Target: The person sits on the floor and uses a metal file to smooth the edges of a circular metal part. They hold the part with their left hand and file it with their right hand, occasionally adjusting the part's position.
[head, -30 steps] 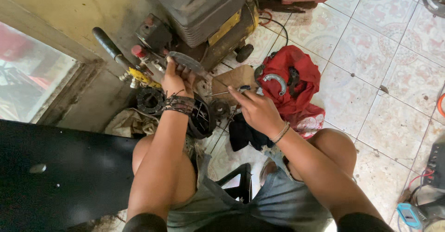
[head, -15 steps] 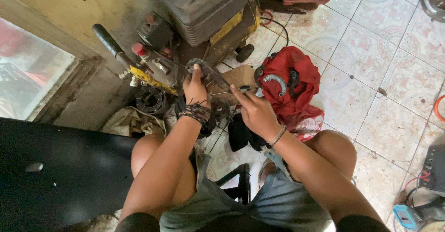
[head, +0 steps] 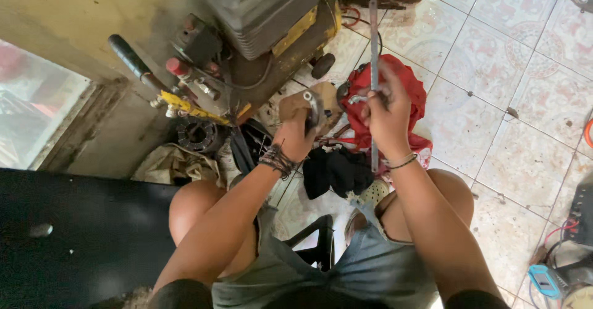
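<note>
Gripping a long metal bar (head: 373, 80) upright in our right hand (head: 388, 114), we clutch a round metal part (head: 312, 108) just left in our left hand (head: 295, 135).

I see soft, even daylight brightening the pale tiled floor (head: 513, 68) at far right, deep shadow at near left, slight motion blur, and wide-angle stretching at the edges.

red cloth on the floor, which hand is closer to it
Right. The right hand holds a long metal bar directly over the red cloth; the left hand is off to its left side.
</note>
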